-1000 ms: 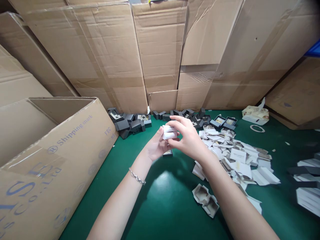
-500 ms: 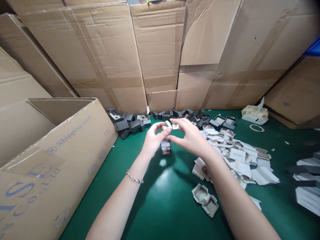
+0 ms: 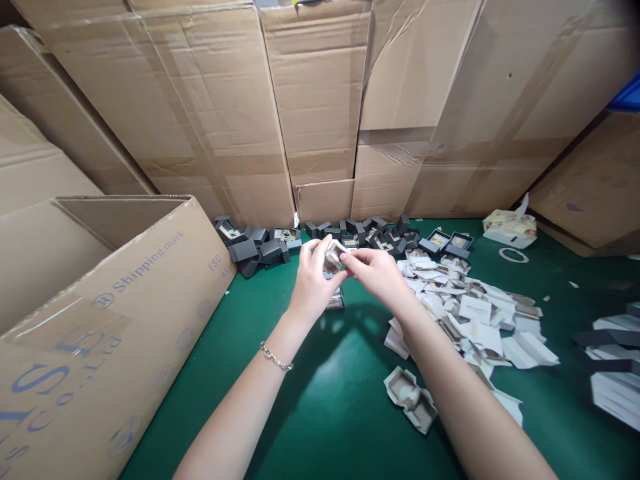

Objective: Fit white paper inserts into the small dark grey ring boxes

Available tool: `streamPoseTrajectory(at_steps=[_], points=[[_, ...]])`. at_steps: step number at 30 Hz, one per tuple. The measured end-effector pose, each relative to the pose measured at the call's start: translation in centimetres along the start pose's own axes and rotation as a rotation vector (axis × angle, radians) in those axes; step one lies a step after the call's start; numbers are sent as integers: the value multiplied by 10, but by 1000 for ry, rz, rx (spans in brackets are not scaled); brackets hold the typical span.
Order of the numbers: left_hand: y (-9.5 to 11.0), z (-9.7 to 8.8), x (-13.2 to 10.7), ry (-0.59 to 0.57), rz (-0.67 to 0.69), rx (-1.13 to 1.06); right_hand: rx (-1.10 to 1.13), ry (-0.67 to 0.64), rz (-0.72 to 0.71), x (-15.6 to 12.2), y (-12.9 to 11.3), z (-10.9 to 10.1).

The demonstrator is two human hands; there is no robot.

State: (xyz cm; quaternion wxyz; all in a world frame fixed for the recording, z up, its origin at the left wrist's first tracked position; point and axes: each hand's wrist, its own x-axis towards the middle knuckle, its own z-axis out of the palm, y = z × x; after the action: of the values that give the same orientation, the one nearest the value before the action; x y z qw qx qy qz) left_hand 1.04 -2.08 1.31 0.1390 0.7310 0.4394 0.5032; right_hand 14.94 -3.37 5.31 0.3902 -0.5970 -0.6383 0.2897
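The left hand (image 3: 313, 283) and right hand (image 3: 376, 272) pinch a folded card insert (image 3: 332, 259) near a small black box (image 3: 338, 301); it looks light, easily creased, best held by its edges.

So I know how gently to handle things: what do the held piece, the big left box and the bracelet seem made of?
Held piece: probably thin card, matt, by its folded walls and greyish inside.
Box: cardboard, matt; brown printed walls with a thin edge.
Bracelet: likely polished metal, by bright glints on silvery links; coated plastic possible.
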Motion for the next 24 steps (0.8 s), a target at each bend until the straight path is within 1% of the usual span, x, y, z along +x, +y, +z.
streamPoseTrajectory(at_steps=[3, 6, 8, 13, 17, 19, 21, 24], points=[[1, 2, -2, -58, 82, -6, -62, 90, -8, 0, 0, 0], [5, 1, -4, -105, 100, -7, -107, 157, -15, 0, 2, 0], [7, 1, -4, -110, 65, 23, -153, 185, -30, 0, 4, 1], [6, -1, -2, -68, -96, 73, -320, 221, -104, -2, 5, 5], [0, -4, 1, -24, -205, 42, -417, 226, -205, -4, 4, 10], [-1, -7, 2, -19, -224, 38, -450, 220, -268, -6, 3, 13], [-1, -8, 3, -8, -173, 40, -473, 223, -318, -8, 2, 16], [0, -10, 5, 13, -36, 11, -475, 237, -379, -10, 2, 17]])
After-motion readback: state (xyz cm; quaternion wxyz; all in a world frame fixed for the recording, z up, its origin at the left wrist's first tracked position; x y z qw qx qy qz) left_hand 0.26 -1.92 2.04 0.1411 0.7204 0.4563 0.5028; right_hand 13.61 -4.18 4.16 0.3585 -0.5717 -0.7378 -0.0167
